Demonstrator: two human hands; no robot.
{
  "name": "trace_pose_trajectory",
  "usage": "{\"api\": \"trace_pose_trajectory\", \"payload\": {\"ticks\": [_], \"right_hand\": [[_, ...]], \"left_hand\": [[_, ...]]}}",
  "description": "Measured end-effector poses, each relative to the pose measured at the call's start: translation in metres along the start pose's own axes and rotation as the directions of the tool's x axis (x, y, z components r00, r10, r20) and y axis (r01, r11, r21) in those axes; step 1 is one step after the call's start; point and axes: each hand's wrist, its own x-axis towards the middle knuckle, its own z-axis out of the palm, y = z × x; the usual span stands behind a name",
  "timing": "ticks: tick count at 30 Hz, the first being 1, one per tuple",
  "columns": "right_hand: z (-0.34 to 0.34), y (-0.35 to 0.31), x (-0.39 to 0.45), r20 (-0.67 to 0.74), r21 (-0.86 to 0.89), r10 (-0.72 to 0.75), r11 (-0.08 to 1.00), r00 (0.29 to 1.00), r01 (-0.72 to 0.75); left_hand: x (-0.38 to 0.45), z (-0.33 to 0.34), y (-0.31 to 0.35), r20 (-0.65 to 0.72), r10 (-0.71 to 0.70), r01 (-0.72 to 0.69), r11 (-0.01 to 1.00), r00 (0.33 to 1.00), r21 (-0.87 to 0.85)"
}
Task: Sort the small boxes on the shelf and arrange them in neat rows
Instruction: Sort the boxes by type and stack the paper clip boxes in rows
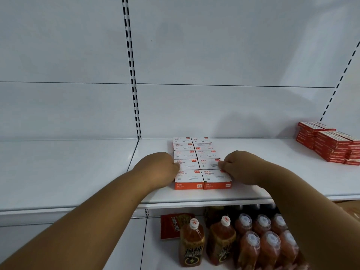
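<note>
Several small white-and-orange paper clip boxes (202, 177) lie flat on the white shelf (78, 172), packed in two columns running from near the front edge to the back panel. My left hand (159, 166) presses against the left side of the block at the two front rows, fingers curled in. My right hand (239, 166) presses against the right side at the same rows, also with curled fingers, its fingertips touching the box edges. Neither hand lifts a box.
A stack of red boxes (331, 145) sits at the shelf's far right. On the shelf below stand several orange drink bottles (253, 240) and a red packet (171, 225). A slotted upright (134, 94) divides the back panel.
</note>
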Motion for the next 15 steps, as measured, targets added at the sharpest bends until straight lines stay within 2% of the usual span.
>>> {"api": "trace_pose_trajectory", "payload": {"ticks": [4, 15], "right_hand": [[0.002, -0.003, 0.001, -0.012, -0.058, -0.013, 0.998, 1.000, 0.013], [0.001, -0.008, -0.006, -0.046, -0.123, -0.021, 0.992, 0.999, 0.016]], "left_hand": [[0.000, 0.003, 0.002, -0.026, -0.007, 0.008, 1.000, 1.000, 0.028], [0.005, -0.003, 0.000, 0.024, 0.013, -0.013, 1.000, 1.000, 0.012]]}}
